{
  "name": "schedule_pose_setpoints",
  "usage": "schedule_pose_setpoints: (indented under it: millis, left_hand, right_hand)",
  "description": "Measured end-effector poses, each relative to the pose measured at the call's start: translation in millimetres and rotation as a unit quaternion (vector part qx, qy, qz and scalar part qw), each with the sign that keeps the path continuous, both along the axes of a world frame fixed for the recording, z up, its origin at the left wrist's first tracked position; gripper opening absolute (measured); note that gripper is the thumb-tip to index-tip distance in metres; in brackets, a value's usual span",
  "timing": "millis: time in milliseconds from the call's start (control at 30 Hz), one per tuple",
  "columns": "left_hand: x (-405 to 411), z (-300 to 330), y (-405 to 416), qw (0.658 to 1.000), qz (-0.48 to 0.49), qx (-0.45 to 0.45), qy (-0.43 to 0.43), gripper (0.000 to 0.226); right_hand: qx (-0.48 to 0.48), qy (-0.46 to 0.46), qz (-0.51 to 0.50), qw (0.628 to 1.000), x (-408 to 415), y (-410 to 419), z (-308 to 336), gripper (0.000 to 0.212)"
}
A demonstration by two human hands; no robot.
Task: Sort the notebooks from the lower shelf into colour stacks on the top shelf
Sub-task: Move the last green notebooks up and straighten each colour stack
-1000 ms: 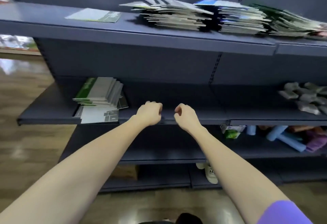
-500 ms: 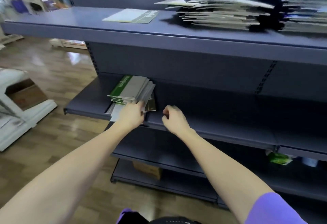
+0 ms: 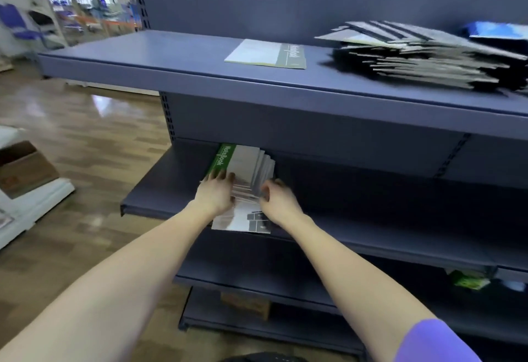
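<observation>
A pile of notebooks (image 3: 245,167) with a green-spined one on top lies on the lower shelf (image 3: 160,190). My left hand (image 3: 213,193) rests on the pile's left front, fingers spread over the top cover. My right hand (image 3: 278,200) touches the pile's right side with its fingers curled at the edges; whether it grips anything is unclear. On the top shelf (image 3: 171,64) lie a single grey-green notebook (image 3: 267,54), a dark grey stack (image 3: 423,55) and, at the right edge, a blue stack (image 3: 497,31).
A grey notebook (image 3: 243,220) sticks out over the lower shelf's front edge beneath the pile. Lower shelves hold a cardboard box (image 3: 245,306) and a green packet (image 3: 468,280). A white stand with a box (image 3: 23,173) is at the left on the wooden floor.
Both hands have moved left and forward from the shelf's bare front edge onto the notebook pile. The view has swung left, so the top-shelf stacks now sit at the right.
</observation>
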State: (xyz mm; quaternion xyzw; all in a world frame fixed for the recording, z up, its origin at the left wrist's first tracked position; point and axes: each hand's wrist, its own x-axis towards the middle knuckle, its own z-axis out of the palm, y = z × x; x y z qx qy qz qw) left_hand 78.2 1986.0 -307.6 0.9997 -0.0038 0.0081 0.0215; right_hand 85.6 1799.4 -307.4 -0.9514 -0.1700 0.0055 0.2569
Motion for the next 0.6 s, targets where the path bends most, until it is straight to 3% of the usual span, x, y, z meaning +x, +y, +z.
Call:
schedule_pose_setpoints:
  millis: [300,467,600]
  left_hand:
    - [22.2,6.5,8.1,0.976,-0.161,0.146,0.029,0.057]
    - [40.1,23.7,25.3,0.973,-0.195,0.11,0.052,0.051]
    - [40.0,17.5,26.6,0.965,-0.219,0.146,0.018,0.045]
  right_hand:
    - [-0.037,0.017,-0.07,0.997,-3.4,34.9,0.1,0.019]
    - [-0.008,0.026,-0.123,0.992,-3.7,38.6,-1.6,0.024]
    - [0.01,0.044,-0.148,0.988,-7.7,40.4,-4.8,0.024]
